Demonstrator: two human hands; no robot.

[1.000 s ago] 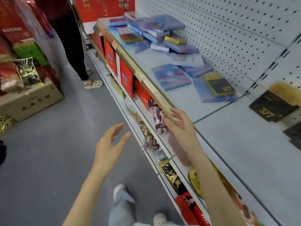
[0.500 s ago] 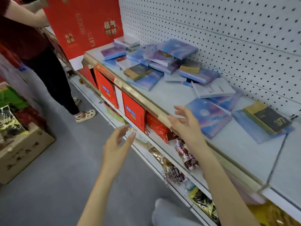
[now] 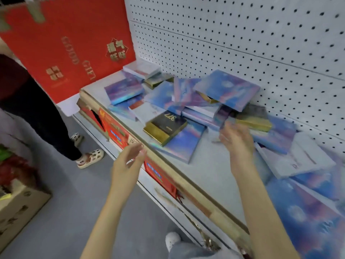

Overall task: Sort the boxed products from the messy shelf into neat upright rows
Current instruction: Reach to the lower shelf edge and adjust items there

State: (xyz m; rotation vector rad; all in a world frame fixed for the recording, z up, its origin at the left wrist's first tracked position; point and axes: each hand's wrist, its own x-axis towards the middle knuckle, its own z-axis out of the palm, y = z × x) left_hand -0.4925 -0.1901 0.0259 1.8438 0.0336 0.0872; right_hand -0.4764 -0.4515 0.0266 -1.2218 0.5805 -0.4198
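A jumbled heap of flat boxes lies on the grey shelf (image 3: 207, 171): several shiny blue-purple boxes, such as one on top (image 3: 226, 89) and one at the front (image 3: 182, 143), plus a black-and-gold box (image 3: 165, 126) marked 377 and a white box (image 3: 300, 158). My right hand (image 3: 236, 141) hovers over the shelf just before the heap, fingers apart, holding nothing. My left hand (image 3: 127, 163) is open in the air in front of the shelf's gold front edge (image 3: 168, 161), below the black-and-gold box.
A large red gift box (image 3: 69, 47) stands at the shelf's left end. White pegboard (image 3: 242, 34) backs the shelf. Another person (image 3: 37, 113) in dark trousers stands in the aisle at left. A cardboard carton (image 3: 16, 210) sits on the floor. Red packages (image 3: 115, 133) fill the lower shelf.
The view has moved in closer to the heap. My right hand has gone from the shelf's front edge over the shelf toward the boxes. My left hand has risen to the front edge.
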